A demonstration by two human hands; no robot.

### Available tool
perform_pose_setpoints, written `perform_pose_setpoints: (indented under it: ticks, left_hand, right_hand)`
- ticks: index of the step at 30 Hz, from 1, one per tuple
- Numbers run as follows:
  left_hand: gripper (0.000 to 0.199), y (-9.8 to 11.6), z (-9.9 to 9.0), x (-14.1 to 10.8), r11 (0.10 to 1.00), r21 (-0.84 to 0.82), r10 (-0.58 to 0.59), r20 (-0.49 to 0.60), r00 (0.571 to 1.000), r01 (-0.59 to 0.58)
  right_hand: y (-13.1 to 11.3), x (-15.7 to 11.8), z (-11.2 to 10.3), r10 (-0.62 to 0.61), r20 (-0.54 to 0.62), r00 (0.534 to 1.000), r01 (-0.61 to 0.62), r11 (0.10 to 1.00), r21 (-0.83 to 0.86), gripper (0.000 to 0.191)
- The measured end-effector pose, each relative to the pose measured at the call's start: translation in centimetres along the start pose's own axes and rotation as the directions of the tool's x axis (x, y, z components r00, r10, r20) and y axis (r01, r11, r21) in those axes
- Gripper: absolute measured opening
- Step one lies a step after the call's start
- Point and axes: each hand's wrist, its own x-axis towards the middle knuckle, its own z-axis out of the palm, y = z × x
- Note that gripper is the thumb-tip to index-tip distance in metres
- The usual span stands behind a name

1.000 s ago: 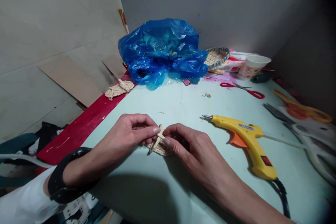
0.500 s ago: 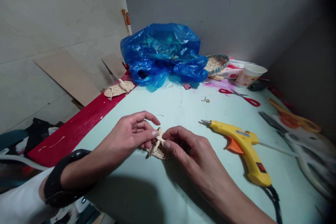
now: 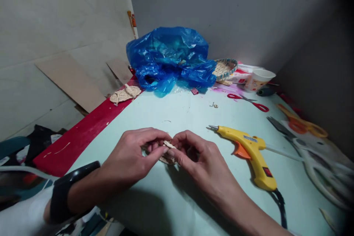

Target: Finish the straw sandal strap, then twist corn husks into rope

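Left hand: we see the left hand (image 3: 138, 151) with its fingers curled and its thumb and fingertips pinched together on the woven piece (image 3: 167, 160).
Right hand: we find the right hand (image 3: 203, 155) likewise curled, thumb and forefinger closed at the piece's pale strip.
Piece: we locate it between the two hands, over the near part of the table (image 3: 155, 108); the fingers cover much of it.
Bag: we note the blue bag (image 3: 171, 53), crumpled at the far side; its plastic blurs the contents, which we cannot identify.
Basket: we observe the basket (image 3: 232, 67) just beside the bag, tilted towards us; its visible inside shows only bare weave.
Cup: we see the cup (image 3: 258, 83) upright beside the packet (image 3: 241, 76); we cannot tell what it holds.
Glue gun: we mark the glue gun (image 3: 249, 149) lying right of the right hand, a glue stick (image 3: 283, 152) in its rear.
Scissors: we see the red scissors (image 3: 261, 107) lying open beyond the glue gun.
Oval: we find the woven oval (image 3: 124, 95) on the red strip (image 3: 72, 147) at left.
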Motion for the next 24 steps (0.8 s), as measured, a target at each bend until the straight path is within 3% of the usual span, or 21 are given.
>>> perform_pose_setpoints:
  ticks: [7, 10, 14, 20, 24]
  left_hand:
    - [0.014, 0.3, 0.1, -0.1, 0.995, -0.085, -0.049, 0.025, 0.998, 0.051]
    - [0.01, -0.1, -0.2, 0.3, 0.962, -0.247, -0.094, 0.092, 0.991, 0.114]
    - [0.01, -0.9, -0.7, 0.8, 0.854, -0.478, -0.1, 0.234, 0.967, 0.204]
    - [0.007, -0.6, -1.1, 1.0, 0.87, -0.436, -0.13, 0.246, 0.96, 0.23]
    - [0.008, -0.2, -1.6, 1.7, 0.846, -0.442, -0.186, 0.28, 0.942, 0.298]
  right_hand:
    - [0.2, -0.2, 0.2, -0.123, -0.016, 0.992, 0.122, 0.992, -0.044, 0.008]
    - [0.2, -0.2, 0.1, -0.116, -0.013, 0.993, 0.115, 0.992, -0.06, 0.007]
    - [0.5, -0.3, 0.3, -0.066, -0.007, 0.998, 0.066, 0.996, -0.062, 0.006]
    - [0.0, -0.3, -0.6, -0.033, 0.005, 0.999, 0.033, 0.992, -0.122, 0.01]
    - [-0.5, -0.9, -3.3, -0.044, -0.131, 0.99, 0.017, 0.98, -0.198, 0.018]
